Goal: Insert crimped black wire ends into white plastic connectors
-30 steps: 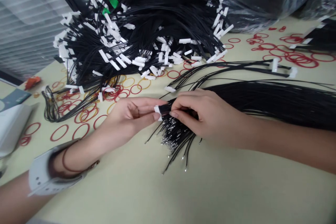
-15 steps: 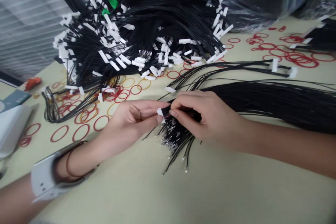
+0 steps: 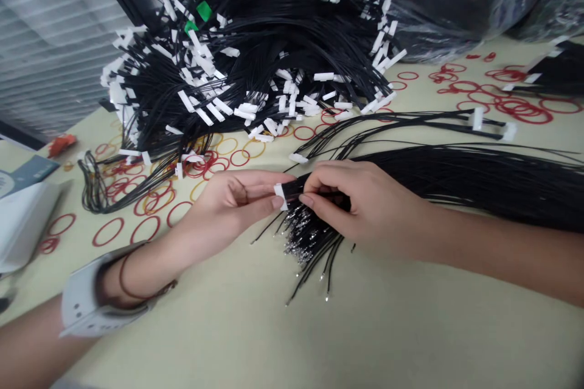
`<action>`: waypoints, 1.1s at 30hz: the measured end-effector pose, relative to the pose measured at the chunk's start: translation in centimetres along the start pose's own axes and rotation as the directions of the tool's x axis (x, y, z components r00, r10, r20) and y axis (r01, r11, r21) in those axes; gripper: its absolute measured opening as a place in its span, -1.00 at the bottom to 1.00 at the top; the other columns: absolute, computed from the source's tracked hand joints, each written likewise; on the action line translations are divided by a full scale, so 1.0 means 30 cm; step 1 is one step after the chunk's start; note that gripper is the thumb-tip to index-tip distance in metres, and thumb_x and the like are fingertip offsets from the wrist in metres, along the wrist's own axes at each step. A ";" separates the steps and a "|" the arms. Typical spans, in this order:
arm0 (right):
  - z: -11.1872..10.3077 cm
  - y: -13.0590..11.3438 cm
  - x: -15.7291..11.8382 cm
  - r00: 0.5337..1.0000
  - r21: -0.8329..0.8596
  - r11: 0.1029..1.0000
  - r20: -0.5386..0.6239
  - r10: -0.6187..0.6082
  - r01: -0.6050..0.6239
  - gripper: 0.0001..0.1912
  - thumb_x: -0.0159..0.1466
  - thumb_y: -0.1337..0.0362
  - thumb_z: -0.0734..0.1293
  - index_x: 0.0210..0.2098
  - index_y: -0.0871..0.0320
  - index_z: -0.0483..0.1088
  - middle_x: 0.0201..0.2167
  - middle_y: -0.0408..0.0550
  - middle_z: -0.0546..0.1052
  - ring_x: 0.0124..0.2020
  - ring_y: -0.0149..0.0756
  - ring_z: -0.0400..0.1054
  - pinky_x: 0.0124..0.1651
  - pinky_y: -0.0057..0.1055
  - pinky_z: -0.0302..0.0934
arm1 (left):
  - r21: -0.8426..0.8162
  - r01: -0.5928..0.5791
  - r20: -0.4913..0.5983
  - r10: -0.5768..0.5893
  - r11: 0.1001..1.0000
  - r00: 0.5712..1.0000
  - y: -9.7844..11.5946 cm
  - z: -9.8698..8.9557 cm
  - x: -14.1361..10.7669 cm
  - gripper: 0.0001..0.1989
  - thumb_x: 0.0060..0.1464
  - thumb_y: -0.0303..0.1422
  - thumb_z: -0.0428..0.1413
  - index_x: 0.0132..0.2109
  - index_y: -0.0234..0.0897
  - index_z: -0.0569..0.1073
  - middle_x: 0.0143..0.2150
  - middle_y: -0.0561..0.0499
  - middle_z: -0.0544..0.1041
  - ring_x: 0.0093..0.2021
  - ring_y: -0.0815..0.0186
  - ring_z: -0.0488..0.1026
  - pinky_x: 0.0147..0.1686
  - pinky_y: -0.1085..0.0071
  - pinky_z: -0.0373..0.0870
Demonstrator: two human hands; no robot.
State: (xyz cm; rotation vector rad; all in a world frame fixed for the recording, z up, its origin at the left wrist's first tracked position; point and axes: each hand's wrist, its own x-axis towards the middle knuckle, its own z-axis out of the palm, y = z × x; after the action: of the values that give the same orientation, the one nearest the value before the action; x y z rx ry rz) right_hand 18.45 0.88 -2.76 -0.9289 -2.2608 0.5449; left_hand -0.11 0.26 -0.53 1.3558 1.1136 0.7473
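From my head camera, both my hands sit close together in the middle of the view, above the pale surface (image 3: pixel 365 334). My left hand (image 3: pixel 223 200) is closed in a pinch, thumb and fingers on a white plastic connector (image 3: pixel 280 196) at the end of a tight bunch of black wires (image 3: pixel 310 234). My right hand (image 3: pixel 360 203) is closed too, gripping those wires just beside the connector, and their bare metal tips fan out below my hands. A long wire bundle (image 3: pixel 479 185) runs off to the right behind my right hand. Beyond it lies a smaller bunch of wires (image 3: pixel 401 124) with white ends, then a big heap of connector-tipped wires (image 3: pixel 269 42) — it touches the scattered red rubber bands (image 3: pixel 108 232). A white strap (image 3: pixel 79 304) wraps my left wrist.
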 end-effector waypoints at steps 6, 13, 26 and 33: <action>-0.019 -0.010 0.012 0.995 -0.019 0.998 0.075 0.061 -0.060 -0.88 0.14 0.39 0.19 -0.51 0.21 0.31 -0.59 -0.23 0.32 -0.57 -0.56 0.11 -0.50 -0.55 -0.05 | 0.055 -0.020 -0.026 0.022 0.998 0.999 0.006 0.004 -0.005 -0.78 -0.06 -0.57 0.13 -0.21 -0.30 0.51 -0.34 0.06 0.61 -0.36 0.48 0.51 -0.36 0.67 0.40; -0.026 -0.015 0.015 0.993 -0.042 0.997 0.096 0.073 -0.069 -0.85 0.14 0.38 0.18 -0.53 0.21 0.30 -0.61 -0.23 0.31 -0.58 -0.55 0.09 -0.50 -0.53 -0.05 | 0.109 -0.034 -0.029 0.038 0.993 0.999 0.004 0.005 -0.005 -0.78 -0.04 -0.55 0.13 -0.19 -0.31 0.50 -0.31 0.02 0.61 -0.34 0.44 0.50 -0.34 0.62 0.40; 0.019 -0.006 -0.006 1.000 -0.108 0.994 -0.006 -0.022 0.021 -0.84 0.22 0.31 0.17 -0.45 0.21 0.30 -0.48 -0.18 0.39 -0.43 -0.45 0.18 -0.34 -0.47 -0.01 | 0.067 0.015 -0.045 -0.012 0.998 0.999 0.001 0.016 -0.016 -0.76 -0.03 -0.51 0.13 -0.14 -0.30 0.48 -0.30 0.01 0.60 -0.36 0.45 0.49 -0.39 0.63 0.36; 0.025 -0.008 -0.011 0.997 -0.156 0.986 -0.032 -0.069 0.063 -0.84 0.23 0.33 0.16 -0.45 0.24 0.28 -0.47 -0.15 0.37 -0.43 -0.44 0.17 -0.35 -0.45 -0.02 | 0.173 -0.035 -0.054 0.045 0.984 0.998 0.001 0.019 -0.012 -0.76 -0.03 -0.47 0.13 -0.15 -0.27 0.49 -0.42 0.05 0.59 -0.45 0.44 0.46 -0.54 0.63 0.31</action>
State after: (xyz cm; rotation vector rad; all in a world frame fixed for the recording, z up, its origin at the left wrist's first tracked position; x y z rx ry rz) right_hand 18.00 0.39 -3.27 -0.9270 -2.3169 0.3237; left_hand 0.32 -0.27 -0.51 1.5136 1.2225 0.7366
